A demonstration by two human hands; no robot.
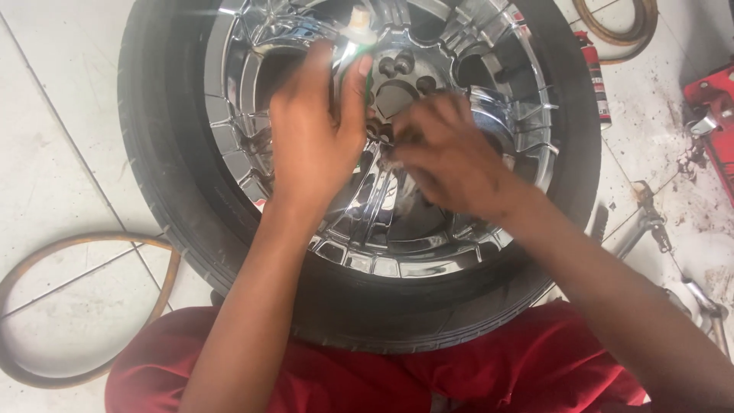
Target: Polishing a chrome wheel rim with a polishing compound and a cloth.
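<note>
A car wheel lies flat on the tiled floor, a black tyre (157, 153) around a shiny chrome rim (397, 252). My left hand (310, 138) is over the rim's centre, fingers closed on a small green-and-white tube (358, 38) that points away from me. My right hand (443, 153) is blurred beside it, fingers bunched at the hub (397, 84) with its round bolt holes; whether it holds anything I cannot tell. My red trousers (497, 367) show under the tyre's near edge.
A rusty metal ring (46, 256) lies on the floor at the lower left, another ring (612, 34) at the top right. A red spray can (595, 73), a metal cross wrench (650, 226) and a red tool (711, 115) lie to the right on dirty tiles.
</note>
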